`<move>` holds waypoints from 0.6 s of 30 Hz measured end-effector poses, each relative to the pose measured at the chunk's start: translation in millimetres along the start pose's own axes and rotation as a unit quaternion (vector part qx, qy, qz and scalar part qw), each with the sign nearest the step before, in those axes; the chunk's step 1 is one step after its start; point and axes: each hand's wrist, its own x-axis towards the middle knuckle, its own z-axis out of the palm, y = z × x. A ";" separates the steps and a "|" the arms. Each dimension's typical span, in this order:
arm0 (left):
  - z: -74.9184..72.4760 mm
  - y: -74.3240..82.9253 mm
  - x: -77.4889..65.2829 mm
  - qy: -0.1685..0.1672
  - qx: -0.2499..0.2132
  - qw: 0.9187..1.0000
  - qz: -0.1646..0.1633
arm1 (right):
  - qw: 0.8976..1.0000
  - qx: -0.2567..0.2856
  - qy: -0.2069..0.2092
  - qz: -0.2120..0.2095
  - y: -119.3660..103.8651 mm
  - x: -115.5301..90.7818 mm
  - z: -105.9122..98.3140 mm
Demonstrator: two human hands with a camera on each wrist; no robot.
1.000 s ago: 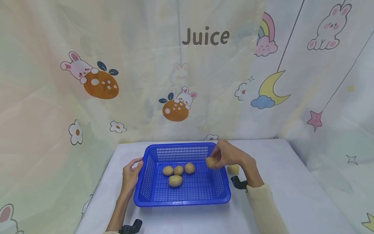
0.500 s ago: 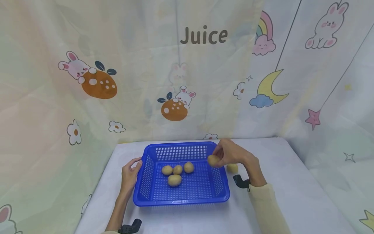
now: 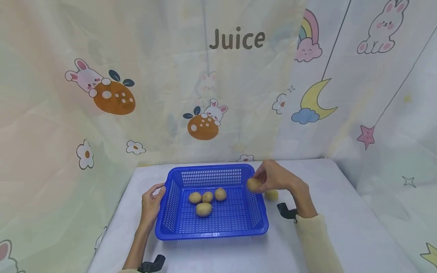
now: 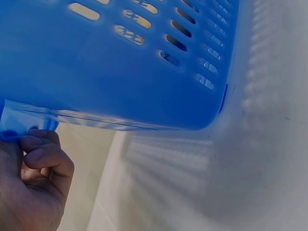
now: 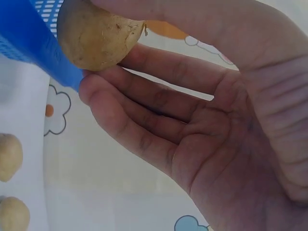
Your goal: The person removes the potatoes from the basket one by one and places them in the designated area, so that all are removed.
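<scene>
Gripping basket (image 3: pixel 211 236) by its left rim with left hand (image 3: pixel 151 206). Pinching potato (image 3: pixel 253 185) in right hand (image 3: pixel 276 176) near basket's right wall; contact unclear. Likely firm, light, slightly slick; best taken round its widest part, thumb opposing fingers.

Two-handed grip, left and right well apart.
Left hand (image 3: pixel 151 204) curls its fingers (image 4: pixel 55 161); right hand (image 3: pixel 277 177) pinches between thumb (image 5: pixel 163 10) and fingertips, wrist (image 3: pixel 301 192) bent inward.
</scene>
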 end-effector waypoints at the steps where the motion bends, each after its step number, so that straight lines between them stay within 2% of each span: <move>1: 0.1 0.5 -0.1 -0.001 0.000 1.000 -0.001 | 1.000 0.000 0.002 0.001 0.5 -1.3 -0.8; 18: 0.0 -2.9 0.4 0.000 0.012 1.000 -0.001 | 0.998 -0.016 0.044 0.042 21.5 -26.3 -8.4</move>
